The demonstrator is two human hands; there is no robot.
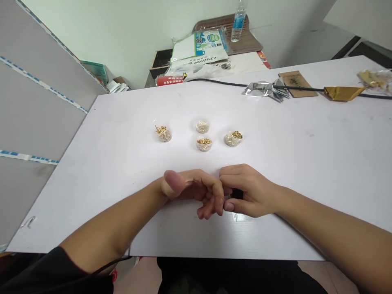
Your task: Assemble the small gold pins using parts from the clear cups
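Note:
My left hand is over the near middle of the white table, thumb raised and apart, other fingers loosely bent, with nothing visible in it. Its fingertips come up to my right hand, which is closed, thumb and fingers curled around something dark that I cannot make out. A piece of clear plastic shows under the right hand. Beyond the hands stand small clear round cups: a left cup with gold pins sticking out, a front middle cup of gold pieces, a back middle cup and a right cup with darker gold pieces.
Along the far edge of the table a black cable runs past silver foil packets, a brown card and a gold wrapper. Behind are papers and a water bottle. A grey partition borders the left.

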